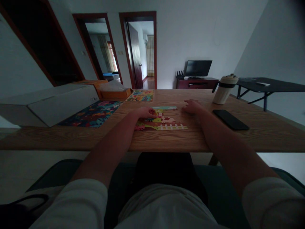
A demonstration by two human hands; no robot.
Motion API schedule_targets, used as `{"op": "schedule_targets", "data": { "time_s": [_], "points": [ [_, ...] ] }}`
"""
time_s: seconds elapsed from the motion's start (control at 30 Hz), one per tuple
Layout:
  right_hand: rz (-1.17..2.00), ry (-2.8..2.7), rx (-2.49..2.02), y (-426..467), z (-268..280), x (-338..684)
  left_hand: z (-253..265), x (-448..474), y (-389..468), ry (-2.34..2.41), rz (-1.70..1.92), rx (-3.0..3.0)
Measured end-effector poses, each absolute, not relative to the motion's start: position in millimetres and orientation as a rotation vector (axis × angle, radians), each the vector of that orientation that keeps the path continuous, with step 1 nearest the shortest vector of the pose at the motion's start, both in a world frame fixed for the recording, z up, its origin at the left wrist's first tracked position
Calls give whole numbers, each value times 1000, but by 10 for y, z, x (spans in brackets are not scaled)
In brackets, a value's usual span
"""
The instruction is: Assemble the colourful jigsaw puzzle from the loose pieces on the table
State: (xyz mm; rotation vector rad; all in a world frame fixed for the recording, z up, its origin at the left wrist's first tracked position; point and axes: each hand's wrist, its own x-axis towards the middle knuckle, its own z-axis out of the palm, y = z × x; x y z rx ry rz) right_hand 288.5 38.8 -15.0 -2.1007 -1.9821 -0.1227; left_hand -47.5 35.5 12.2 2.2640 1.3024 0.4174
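A partly assembled jigsaw puzzle (168,120) lies flat on the wooden table in front of me, showing a white fence along its near edge and gaps in its picture. My left hand (144,112) is at the puzzle's left side, thumb and fingers closed on a small red and yellow puzzle piece (152,111). Just beyond the puzzle's right side, my right hand (192,107) rests low over the tabletop with its fingers apart. The undersides of its fingers are hidden, and I make out nothing in them.
Left of the puzzle are a dark printed sheet (95,113), a brighter one (140,95), a white box (64,101) and an orange box (114,94). On the right stand a cream bottle (224,90) and a black phone (230,120). The wooden table's near edge (166,148) runs before my lap.
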Motion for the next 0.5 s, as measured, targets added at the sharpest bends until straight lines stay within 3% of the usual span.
{"op": "schedule_targets", "data": {
  "time_s": [0.2,0.5],
  "points": [
    [-102,-2225,-1722,222,-29,2407,217,-568,292,1235,439,2145],
    [123,-2344,-1689,145,-56,2021,201,-527,213,1257,437,2146]
  ]
}}
